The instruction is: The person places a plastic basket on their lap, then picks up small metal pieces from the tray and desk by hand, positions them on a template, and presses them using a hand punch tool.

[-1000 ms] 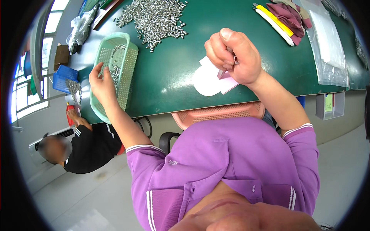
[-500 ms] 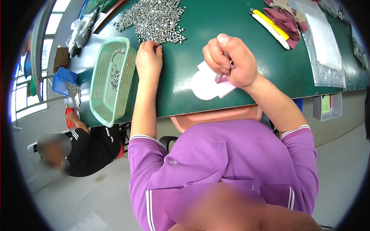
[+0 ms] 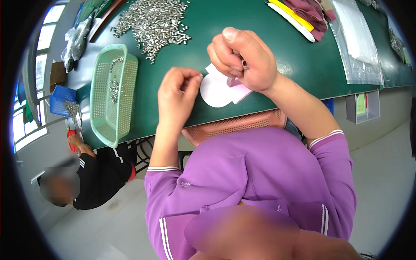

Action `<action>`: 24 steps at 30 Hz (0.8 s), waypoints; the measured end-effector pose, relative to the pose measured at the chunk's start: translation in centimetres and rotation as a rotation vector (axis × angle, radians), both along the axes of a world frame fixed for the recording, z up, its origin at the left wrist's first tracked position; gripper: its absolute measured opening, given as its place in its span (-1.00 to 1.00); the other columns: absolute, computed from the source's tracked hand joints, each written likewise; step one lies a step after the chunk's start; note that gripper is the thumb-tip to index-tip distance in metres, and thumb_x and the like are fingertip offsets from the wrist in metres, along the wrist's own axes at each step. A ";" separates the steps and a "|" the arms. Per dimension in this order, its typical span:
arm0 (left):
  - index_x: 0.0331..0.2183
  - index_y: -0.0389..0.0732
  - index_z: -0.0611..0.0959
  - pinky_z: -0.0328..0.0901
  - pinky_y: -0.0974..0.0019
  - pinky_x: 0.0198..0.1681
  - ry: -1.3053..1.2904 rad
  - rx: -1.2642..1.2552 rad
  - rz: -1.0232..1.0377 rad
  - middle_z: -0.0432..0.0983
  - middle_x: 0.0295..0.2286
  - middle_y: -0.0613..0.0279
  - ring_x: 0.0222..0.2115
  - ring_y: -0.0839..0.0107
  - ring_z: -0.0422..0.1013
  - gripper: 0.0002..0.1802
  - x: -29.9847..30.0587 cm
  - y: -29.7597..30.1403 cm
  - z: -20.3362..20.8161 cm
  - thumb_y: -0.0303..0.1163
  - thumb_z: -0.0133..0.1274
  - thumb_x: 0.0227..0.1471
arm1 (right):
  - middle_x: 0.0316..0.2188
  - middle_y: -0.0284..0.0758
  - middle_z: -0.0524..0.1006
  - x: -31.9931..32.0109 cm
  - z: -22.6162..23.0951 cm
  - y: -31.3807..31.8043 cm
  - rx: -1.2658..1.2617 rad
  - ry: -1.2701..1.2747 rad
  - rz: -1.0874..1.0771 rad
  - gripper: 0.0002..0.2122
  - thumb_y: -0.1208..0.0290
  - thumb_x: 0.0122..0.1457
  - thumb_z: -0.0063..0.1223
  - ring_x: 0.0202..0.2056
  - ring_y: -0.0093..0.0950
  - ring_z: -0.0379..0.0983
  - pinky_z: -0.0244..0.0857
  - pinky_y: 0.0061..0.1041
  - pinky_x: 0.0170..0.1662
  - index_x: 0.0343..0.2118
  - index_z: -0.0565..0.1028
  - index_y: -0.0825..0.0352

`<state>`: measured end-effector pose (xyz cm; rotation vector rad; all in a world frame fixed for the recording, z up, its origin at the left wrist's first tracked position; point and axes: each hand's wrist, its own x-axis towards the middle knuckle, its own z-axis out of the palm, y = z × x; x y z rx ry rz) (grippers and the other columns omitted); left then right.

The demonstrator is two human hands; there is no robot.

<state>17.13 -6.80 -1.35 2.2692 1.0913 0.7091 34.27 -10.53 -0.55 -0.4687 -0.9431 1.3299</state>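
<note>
- The green table [image 3: 299,82] carried everything in play; the small shift of the whole scene across the view came from the camera.
- The pale green basket [image 3: 125,89] lay at nine o'clock from the pad, a few metal pieces inside; a second earlier the left hand had been over it.
- The heap of metal pieces [image 3: 154,26] spread between ten and eleven o'clock; the left hand had touched down by its lower edge half a second earlier.
- The right hand [image 3: 249,60], between one and two o'clock, stayed fisted around a narrow tool [image 3: 231,81], its lower end over the pad.
- The left hand [image 3: 175,97] had since come to the pad's nine o'clock side, bringing both hands together there.
- The pink-and-white pad [image 3: 214,91] lay below the fist.
- Smallest, at the left hand's pinched fingertips, was probably a small metal piece [image 3: 200,75]; it was too tiny to be sure.
</note>
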 end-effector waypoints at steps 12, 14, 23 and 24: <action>-0.57 -0.20 0.53 0.24 0.36 -0.46 -0.025 -0.029 -0.102 0.40 -0.55 0.28 -0.49 0.35 0.33 -0.87 0.8 -3.5 -2.8 -0.55 0.14 -0.32 | -0.86 -0.48 0.07 0.0 0.2 -0.4 -0.008 -0.011 0.082 -0.61 0.30 0.13 -0.43 -0.74 -0.66 -0.04 -0.11 -0.67 -0.67 -0.85 0.10 0.24; -0.57 -0.20 0.53 0.24 0.36 -0.47 -0.033 0.002 -0.107 0.40 -0.55 0.28 -0.49 0.35 0.33 -0.86 0.9 -3.6 -2.9 -0.55 0.14 -0.32 | -0.86 -0.48 0.08 0.0 0.1 -0.5 -0.015 -0.008 0.093 -0.61 0.31 0.13 -0.43 -0.74 -0.66 -0.03 -0.11 -0.66 -0.68 -0.85 0.10 0.25; -0.60 -0.20 0.53 0.23 0.35 -0.48 -0.031 0.032 -0.066 0.39 -0.57 0.28 -0.52 0.35 0.32 -0.87 1.1 -3.7 -2.9 -0.55 0.16 -0.35 | -0.87 -0.47 0.08 -0.2 -0.2 -0.5 -0.017 -0.009 0.138 -0.60 0.31 0.13 -0.42 -0.75 -0.65 -0.03 -0.08 -0.64 -0.66 -0.85 0.10 0.26; -0.59 -0.20 0.53 0.23 0.35 -0.48 -0.031 0.032 -0.064 0.39 -0.57 0.28 -0.52 0.35 0.32 -0.86 1.1 -3.7 -2.9 -0.55 0.16 -0.35 | -0.87 -0.47 0.08 -0.2 -0.2 -0.6 -0.029 0.003 0.148 -0.60 0.30 0.13 -0.41 -0.75 -0.65 -0.03 -0.08 -0.64 -0.66 -0.85 0.10 0.26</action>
